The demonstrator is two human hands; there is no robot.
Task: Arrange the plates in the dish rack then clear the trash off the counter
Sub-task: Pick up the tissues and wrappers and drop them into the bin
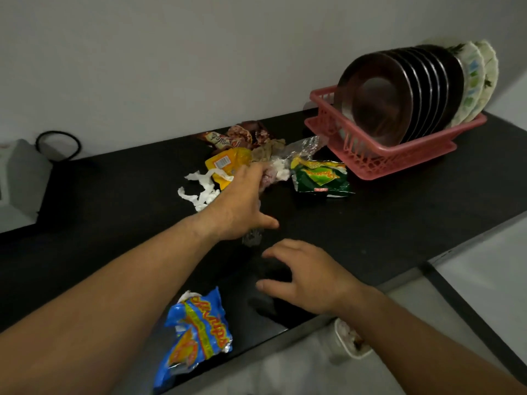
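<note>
The fingertips of the left grip (pixel 242 203) blur into crumpled pink-and-white paper (pixel 275 173), so whether they pinch it cannot be told. Its palm hides most of a clear crinkled plastic scrap (pixel 252 239). A forearm (pixel 413 337) covers part of a white tub (pixel 346 342) below the black desk (pixel 399 223). The left edge cuts off a grey box (pixel 20 178). Print on the brown torn wrapper (pixel 216 136) is too blurred to read.

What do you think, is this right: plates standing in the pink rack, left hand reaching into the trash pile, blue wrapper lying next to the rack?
Not quite. The blue wrapper lies at the counter's near edge, far from the pink rack; the green wrapper is the one next to it. The head view shows it. Plates and left hand are as stated.
</note>
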